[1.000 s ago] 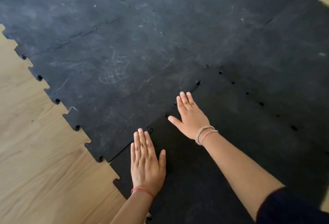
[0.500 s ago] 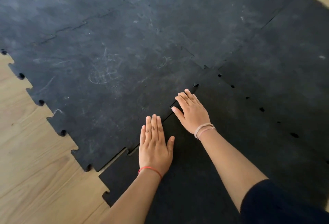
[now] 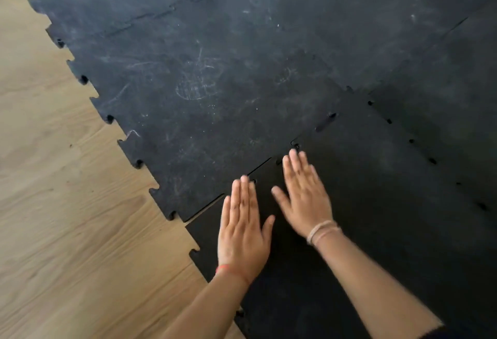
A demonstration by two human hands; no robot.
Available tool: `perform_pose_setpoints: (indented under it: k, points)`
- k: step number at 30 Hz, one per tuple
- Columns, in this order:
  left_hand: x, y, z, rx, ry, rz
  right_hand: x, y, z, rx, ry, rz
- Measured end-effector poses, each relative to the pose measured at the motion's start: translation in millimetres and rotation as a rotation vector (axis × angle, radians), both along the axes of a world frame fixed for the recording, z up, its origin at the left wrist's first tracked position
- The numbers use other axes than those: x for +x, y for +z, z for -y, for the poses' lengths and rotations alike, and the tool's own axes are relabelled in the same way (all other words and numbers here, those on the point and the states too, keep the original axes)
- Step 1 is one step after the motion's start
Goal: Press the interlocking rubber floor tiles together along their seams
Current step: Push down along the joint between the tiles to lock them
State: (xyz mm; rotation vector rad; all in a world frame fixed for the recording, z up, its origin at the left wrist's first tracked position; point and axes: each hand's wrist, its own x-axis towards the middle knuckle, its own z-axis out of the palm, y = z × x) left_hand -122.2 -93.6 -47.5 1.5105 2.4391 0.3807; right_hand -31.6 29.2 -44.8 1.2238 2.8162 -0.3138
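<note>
Two flat, open, empty hands, left hand (image 3: 242, 231) and right hand (image 3: 304, 196), on one tile (image 3: 376, 231).

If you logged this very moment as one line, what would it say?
left hand flat on near tile | right hand flat beside it | fingertips at seam | seam partly open

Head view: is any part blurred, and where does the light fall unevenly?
Head view: both hands are motion-blurred, the right hand more than the left hand; the scuffed tile looks grey and lit, the near tile much darker; the wood floor is bright and sharp.
</note>
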Motion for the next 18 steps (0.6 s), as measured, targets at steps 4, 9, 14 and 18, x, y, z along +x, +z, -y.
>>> perform_pose_setpoints:
  k: [4, 9, 14, 18]
  points:
    - [0.4, -2.5, 50.6, -0.024, 0.089, 0.052, -6.1, -1.6, 50.6, -0.004, -0.040, 0.018]
    - [-9.8, -1.3, 47.4, -0.044, 0.049, 0.053, -10.5, -0.8, 42.8, -0.038, 0.028, 0.076]
    - [-15.1, 2.8, 46.2, -0.046, 0.028, 0.046, -17.5, 15.3, 23.5, -0.040, 0.168, 0.171]
    - [-17.2, 0.6, 46.5, -0.089, 0.007, 0.027, -20.4, 24.2, 20.8, -0.077, 0.293, 0.298]
